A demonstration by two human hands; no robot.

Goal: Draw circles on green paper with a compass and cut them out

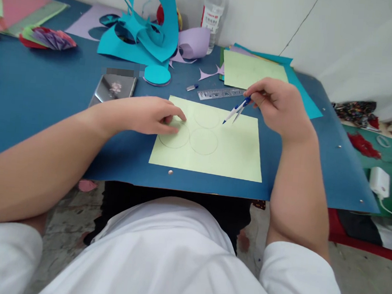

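A pale green sheet of paper (pixel 236 155) lies on the blue table in front of me, with several circles drawn in thin lines on its left and middle part. My left hand (pixel 157 115) rests over the sheet's left edge, fingers apart and holding nothing, partly covering one circle. In my right hand (pixel 276 104) a blue and white drawing compass (pixel 236 110) is pinched at its top. Its legs point down and left, slightly spread, above the sheet's upper right. I cannot tell whether the tip touches the paper.
Behind the sheet lie a clear ruler (pixel 220 94), a small lead case (pixel 192 87) and a blue paper disc (pixel 157 75). A phone (pixel 114 88) sits left. Cut blue paper (pixel 140 35), a water bottle (pixel 213 17) and stacked coloured sheets (pixel 255 72) stand along the wall.
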